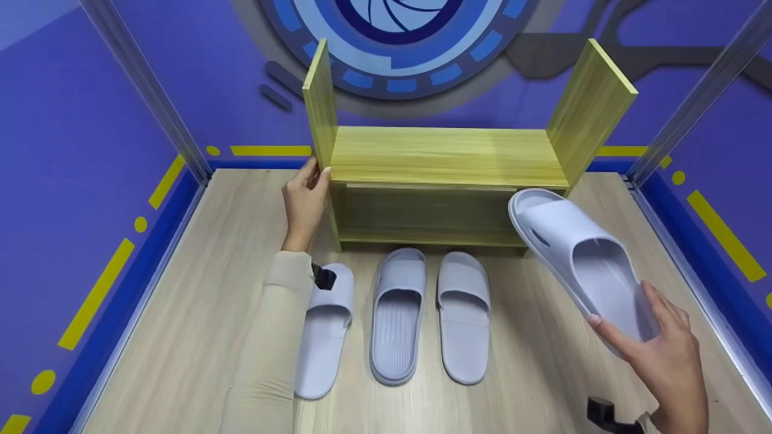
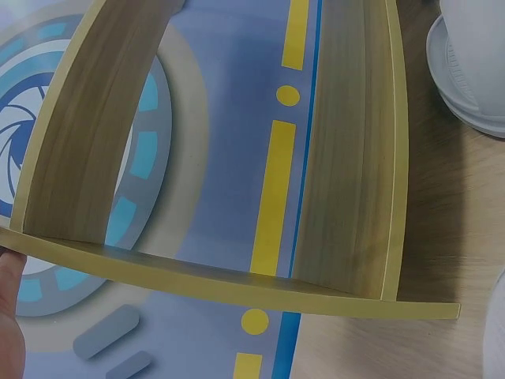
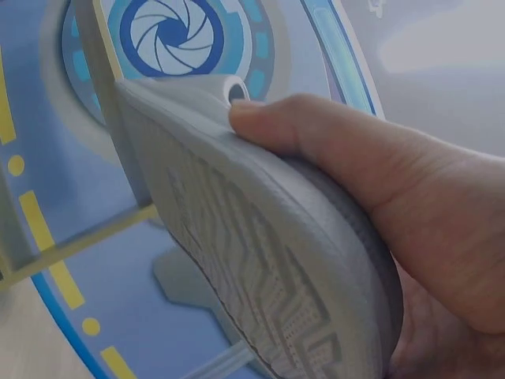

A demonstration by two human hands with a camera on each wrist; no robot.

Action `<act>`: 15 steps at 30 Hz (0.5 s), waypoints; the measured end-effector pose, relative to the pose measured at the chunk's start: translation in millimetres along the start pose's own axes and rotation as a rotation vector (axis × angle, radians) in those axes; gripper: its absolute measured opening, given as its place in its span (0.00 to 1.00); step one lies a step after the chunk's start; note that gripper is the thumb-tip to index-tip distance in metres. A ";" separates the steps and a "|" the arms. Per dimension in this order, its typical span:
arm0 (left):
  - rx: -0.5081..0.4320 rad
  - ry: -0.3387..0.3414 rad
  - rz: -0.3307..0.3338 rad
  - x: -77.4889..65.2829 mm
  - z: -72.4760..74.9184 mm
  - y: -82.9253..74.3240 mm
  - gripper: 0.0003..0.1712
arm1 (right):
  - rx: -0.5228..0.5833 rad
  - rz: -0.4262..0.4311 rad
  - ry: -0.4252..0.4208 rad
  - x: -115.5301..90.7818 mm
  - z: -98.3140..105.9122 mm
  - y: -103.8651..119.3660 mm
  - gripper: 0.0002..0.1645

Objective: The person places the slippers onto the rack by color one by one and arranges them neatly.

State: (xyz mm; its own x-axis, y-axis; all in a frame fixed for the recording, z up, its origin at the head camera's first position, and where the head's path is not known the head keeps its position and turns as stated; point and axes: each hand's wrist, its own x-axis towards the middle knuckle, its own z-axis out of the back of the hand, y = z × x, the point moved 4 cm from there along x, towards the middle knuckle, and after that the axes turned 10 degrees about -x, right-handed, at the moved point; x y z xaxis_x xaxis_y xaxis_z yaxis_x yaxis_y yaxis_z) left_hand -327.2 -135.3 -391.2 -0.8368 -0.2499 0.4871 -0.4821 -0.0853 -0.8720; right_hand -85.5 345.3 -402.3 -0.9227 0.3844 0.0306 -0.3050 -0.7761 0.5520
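Note:
My right hand (image 1: pixel 669 355) grips a light grey slipper (image 1: pixel 594 265) by its heel, thumb on one side and fingers on the other. The slipper is tilted in the air, its toe by the right front corner of a small wooden shelf (image 1: pixel 446 157). In the right wrist view the slipper's patterned sole (image 3: pixel 245 245) shows beside the thumb. With my left hand (image 1: pixel 306 202) I hold the shelf's left side panel at its front edge. Three more slippers lie in front of the shelf: left (image 1: pixel 322 355), middle (image 1: pixel 396 331) and right (image 1: pixel 464 337). My left forearm partly covers the left one.
The shelf stands on a wood-patterned floor (image 1: pixel 169 313) with its upper side panels rising at both ends. Behind it is a blue printed wall (image 1: pixel 199 78). Metal frame posts (image 1: pixel 145 84) and side walls (image 1: pixel 60 199) bound the space.

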 end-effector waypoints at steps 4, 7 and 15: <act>-0.017 0.002 -0.005 0.9 1.1 3.8 0.23 | 0.008 0.007 -0.009 6.7 -0.5 9.9 0.63; -0.022 -0.001 -0.018 1.1 1.3 3.9 0.23 | 0.016 0.036 -0.034 13.8 -1.4 20.2 0.63; -0.024 -0.002 -0.016 -0.4 -0.6 -1.7 0.23 | 0.066 0.086 -0.123 34.5 -11.8 42.0 0.61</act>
State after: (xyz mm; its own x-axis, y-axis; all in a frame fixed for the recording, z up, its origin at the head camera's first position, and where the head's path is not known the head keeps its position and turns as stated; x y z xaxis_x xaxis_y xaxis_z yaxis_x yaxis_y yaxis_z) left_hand -326.2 -134.5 -389.8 -0.8283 -0.2504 0.5012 -0.5019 -0.0661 -0.8624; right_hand -133.0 320.1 -387.9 -0.9077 0.3792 0.1797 -0.2060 -0.7756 0.5966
